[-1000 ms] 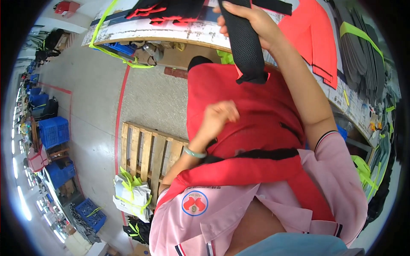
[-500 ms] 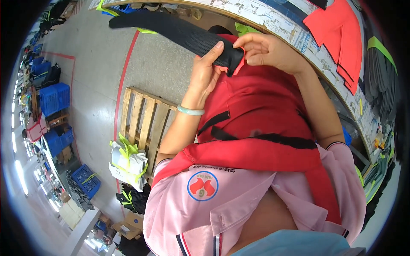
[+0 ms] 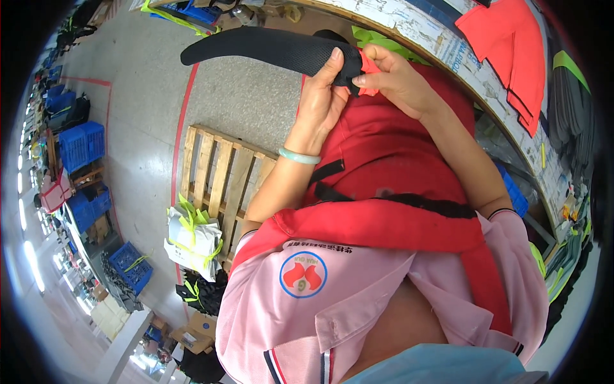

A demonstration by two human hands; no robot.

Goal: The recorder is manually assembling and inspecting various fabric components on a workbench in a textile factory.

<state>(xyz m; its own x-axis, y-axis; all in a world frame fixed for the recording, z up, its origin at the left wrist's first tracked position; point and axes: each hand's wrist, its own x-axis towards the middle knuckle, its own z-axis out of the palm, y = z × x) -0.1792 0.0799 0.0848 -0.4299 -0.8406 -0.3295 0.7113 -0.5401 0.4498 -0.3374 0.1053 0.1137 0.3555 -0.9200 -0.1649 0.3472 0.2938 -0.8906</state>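
Note:
A long black mesh fabric piece (image 3: 262, 50), curved and rounded at its free end, stretches out to the left over the floor. My left hand (image 3: 325, 93) grips its near end, the thumb lying on top. Coral-red fabric (image 3: 369, 72) pokes out of that end, as a lining or inner layer. My right hand (image 3: 393, 80) pinches the coral-red fabric between thumb and fingers, close beside the left hand. Both hands are above the red apron (image 3: 390, 153) on my lap. The inside of the black piece is hidden.
On the right runs a worn white worktable (image 3: 441, 48) bearing coral-red cut pieces (image 3: 511, 57) and a stack of dark grey strips (image 3: 569, 105). A wooden pallet (image 3: 220, 169) and white bundles tied with yellow-green strips (image 3: 194, 240) lie at left. Blue crates (image 3: 82, 146) stand farther off.
The black piece has swung to lie more level, its free end lower. My right hand has gone from loose fingers near the end to pinching the coral-red fabric, which now sticks out more.

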